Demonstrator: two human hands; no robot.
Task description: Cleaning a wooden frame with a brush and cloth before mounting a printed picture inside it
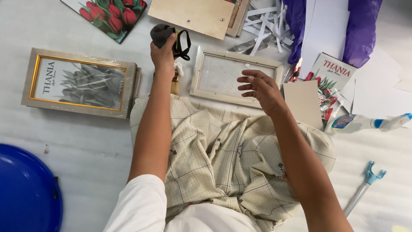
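Right now I see my left hand (163, 53) raised over the white floor (86, 141), its fingers (171, 43) clenched around a dark grey cloth with a black strap (169, 36), which bulges out just above the fingertips. My right hand (262, 90) hovers with fingers released and spread, just over the lower edge of the pale rectangular wooden picture frame (236, 75), which lies flat between both hands.

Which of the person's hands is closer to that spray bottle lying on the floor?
Right. The right hand hovers over the empty frame, left of the spray bottle; the left hand is farther left, gripping a dark cloth.
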